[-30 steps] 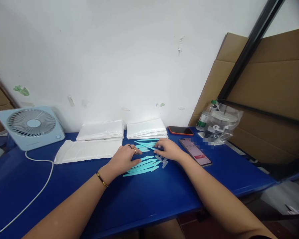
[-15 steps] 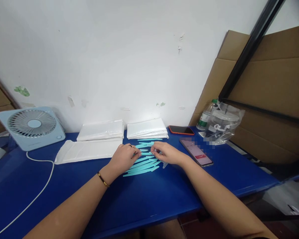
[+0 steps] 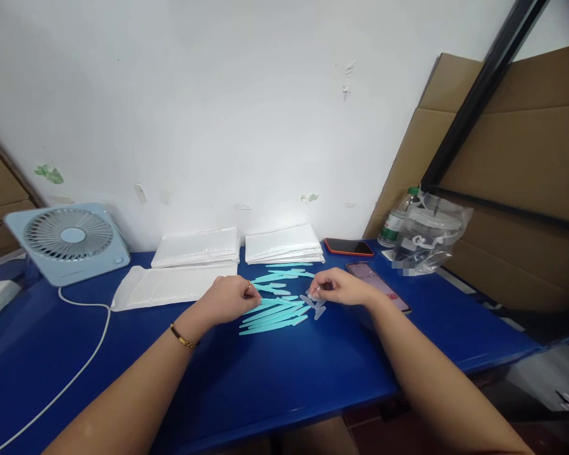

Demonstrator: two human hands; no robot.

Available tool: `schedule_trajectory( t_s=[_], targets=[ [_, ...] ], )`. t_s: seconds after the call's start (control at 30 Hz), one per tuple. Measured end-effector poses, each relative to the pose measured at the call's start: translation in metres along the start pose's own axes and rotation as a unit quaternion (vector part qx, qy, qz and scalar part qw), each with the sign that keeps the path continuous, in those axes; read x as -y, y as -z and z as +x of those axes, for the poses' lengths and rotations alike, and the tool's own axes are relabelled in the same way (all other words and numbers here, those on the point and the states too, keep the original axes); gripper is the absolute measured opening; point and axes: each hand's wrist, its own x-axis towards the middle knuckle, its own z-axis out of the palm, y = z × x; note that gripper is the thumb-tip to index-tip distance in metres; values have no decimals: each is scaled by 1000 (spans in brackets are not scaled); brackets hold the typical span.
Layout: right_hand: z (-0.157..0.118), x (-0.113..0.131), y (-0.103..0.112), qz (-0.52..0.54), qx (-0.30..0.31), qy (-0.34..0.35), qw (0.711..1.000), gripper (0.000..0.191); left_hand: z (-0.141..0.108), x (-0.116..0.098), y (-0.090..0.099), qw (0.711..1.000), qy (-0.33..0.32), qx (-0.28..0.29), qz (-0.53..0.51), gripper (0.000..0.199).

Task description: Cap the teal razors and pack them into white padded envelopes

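Slim turquoise eyebrow razors [image 3: 275, 316] lie in a loose pile across the blue table, with several more behind them. My left hand [image 3: 232, 298] is closed at the pile's left side, thumb and fingertips pinching the end of a razor, partly hidden by the fingers. To the right, my right hand [image 3: 339, 287] is closed in a pinch over a few small translucent plastic caps [image 3: 319, 311]. A cap seems to be between its fingertips, largely covered by them. The hands are apart, with razors between them.
Stacked white packets [image 3: 194, 248] and another white stack [image 3: 284, 243] stand against the wall; a long white packet [image 3: 165, 285] lies in front. A blue fan [image 3: 71, 243] is at left. At right are a red-edged phone [image 3: 349, 247], another phone [image 3: 379, 287], a bottle [image 3: 393, 227] and a bagged cup [image 3: 429, 230].
My hands have moved apart: the left slid left and slightly down to the razor ends, the right went right over the caps. The razor formerly between them lies among the others.
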Motion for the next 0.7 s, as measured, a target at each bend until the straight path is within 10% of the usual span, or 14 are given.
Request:
schedule_trajectory(
  t_s=[0.17, 0.37, 0.7],
  targets=[
    [22, 11, -11, -66, -83, -9, 994, 24, 6, 9, -13, 999, -22, -28, -23, 25],
    [58, 23, -37, -125, -42, -31, 991, 18, 16, 19, -26, 984, -48, -150, 82, 29],
    [31, 9, -14, -5, -4, -56, 998, 23, 18, 17, -20, 988, -60, -106, 99, 25]
  ],
)
